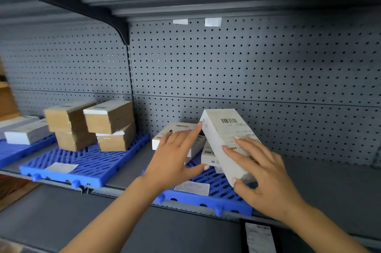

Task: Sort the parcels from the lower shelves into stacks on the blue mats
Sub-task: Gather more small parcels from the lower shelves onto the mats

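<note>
Barcodes show on both boxes; the print is unreadable. The right hand (266, 178) grips the tilted box (222, 129), thumb round its near end, over the blue mat (226, 197); the left hand (175, 153) rests flat-fingered on the lower box (181, 127).

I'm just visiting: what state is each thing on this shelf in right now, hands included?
Long white cardboard box with barcode label: tilted, far end raised, gripped by the right hand.
Flat white cardboard box: lying level, left hand resting on it, fingers straight.
Right blue plastic grid mat: holding white boxes.
Brown cardboard parcels: two stacks of two on left blue plastic grid mat.
</note>
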Motion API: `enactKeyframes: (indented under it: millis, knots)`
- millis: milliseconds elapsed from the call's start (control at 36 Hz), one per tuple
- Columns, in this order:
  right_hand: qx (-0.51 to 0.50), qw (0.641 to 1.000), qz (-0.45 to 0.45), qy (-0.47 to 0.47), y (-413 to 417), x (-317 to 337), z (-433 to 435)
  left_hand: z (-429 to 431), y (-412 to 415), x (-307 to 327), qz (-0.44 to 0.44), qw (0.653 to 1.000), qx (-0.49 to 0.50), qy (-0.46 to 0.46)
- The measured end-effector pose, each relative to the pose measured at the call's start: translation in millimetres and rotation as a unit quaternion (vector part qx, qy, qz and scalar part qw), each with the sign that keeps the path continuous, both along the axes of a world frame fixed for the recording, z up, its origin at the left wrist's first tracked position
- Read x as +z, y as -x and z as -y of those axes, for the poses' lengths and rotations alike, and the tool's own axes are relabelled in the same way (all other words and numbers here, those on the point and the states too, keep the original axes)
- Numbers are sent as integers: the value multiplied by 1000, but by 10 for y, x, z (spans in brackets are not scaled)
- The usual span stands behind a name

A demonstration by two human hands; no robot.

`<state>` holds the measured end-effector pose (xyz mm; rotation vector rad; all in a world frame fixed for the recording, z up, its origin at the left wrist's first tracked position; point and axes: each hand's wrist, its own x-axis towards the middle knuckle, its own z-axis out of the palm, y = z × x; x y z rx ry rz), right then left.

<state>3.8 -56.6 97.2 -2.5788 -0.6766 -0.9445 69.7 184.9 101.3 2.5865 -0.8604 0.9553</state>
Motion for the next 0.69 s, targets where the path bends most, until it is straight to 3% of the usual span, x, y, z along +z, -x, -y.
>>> enactKeyframes:
  millis: [333, 528, 694]
  knots:
    - [148, 989, 20, 24, 437, 21, -262, 195, 1135, -340, -55, 991, -15, 119]
    - [276, 960, 31, -16, 636, -43, -742, -54, 1560, -447, -14, 976, 30, 216]
    - [373, 926, 33, -56, 603, -27, -1216, -568, 1812, -397, 19, 973, 82, 216]
